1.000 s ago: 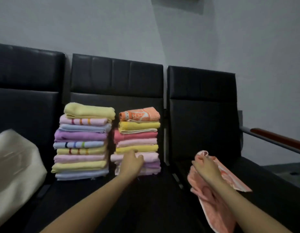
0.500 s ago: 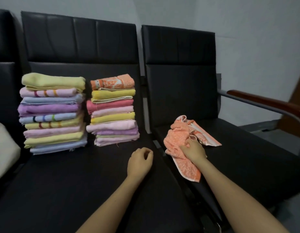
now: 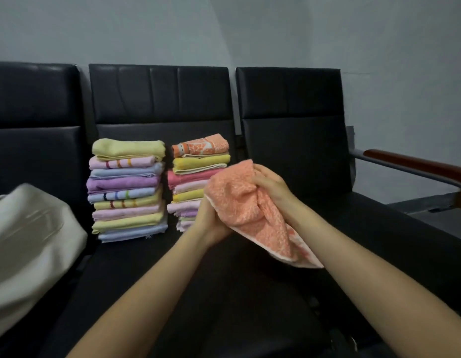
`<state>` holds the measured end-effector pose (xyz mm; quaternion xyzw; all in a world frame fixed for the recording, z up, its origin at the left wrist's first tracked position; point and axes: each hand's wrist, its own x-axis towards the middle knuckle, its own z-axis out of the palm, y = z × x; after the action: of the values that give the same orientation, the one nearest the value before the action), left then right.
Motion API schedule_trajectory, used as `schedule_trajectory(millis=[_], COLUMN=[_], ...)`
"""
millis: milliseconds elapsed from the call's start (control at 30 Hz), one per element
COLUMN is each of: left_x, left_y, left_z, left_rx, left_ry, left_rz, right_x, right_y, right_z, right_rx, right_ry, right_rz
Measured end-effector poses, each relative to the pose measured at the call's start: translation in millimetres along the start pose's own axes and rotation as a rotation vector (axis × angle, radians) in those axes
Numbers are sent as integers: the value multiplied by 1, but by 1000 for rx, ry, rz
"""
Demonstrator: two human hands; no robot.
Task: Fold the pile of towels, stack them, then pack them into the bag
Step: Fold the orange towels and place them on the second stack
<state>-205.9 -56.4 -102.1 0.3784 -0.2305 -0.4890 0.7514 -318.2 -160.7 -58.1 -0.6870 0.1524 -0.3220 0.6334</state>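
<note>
Bag [image 3: 30,241] left of two stacks [image 3: 127,189]

nubby terry orange towel [image 3: 246,202] — smooth, faintly glossy black leather seats [image 3: 159,99].

1. The towel [image 3: 246,202] in the hands was orange with a fine paler speckle and a pale edge.
2. The left stack [image 3: 127,188] ran yellow, pink with orange stripes, blue, purple, pale blue with dark and coloured stripes, yellow with red stripes, pink, yellow, pale blue.
3. The right stack [image 3: 196,169] was topped by an orange towel with a white pattern, then yellow, deep pink, pale pink and yellow.
4. The bag [image 3: 30,244] was cream.
5. The seats [image 3: 159,104] were black.
6. The armrest [image 3: 415,164] was reddish brown.
7. The wall [image 3: 224,27] was grey.
</note>
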Motion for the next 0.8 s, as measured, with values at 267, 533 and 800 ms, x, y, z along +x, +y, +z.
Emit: schedule_trajectory(millis=[267,533,800], left_x=[-66,-101,-129], left_y=[118,113,61], left_z=[-42,-152,-212], left_rx=[271,893,386], left_ry=[196,853,836], left_rz=[334,303,220], right_x=[20,4,-79], right_y=[-42,47,125], right_z=[114,152,91], right_rx=[-215,-453,-273], right_ry=[20,52,-46], right_rz=[-329,30,210])
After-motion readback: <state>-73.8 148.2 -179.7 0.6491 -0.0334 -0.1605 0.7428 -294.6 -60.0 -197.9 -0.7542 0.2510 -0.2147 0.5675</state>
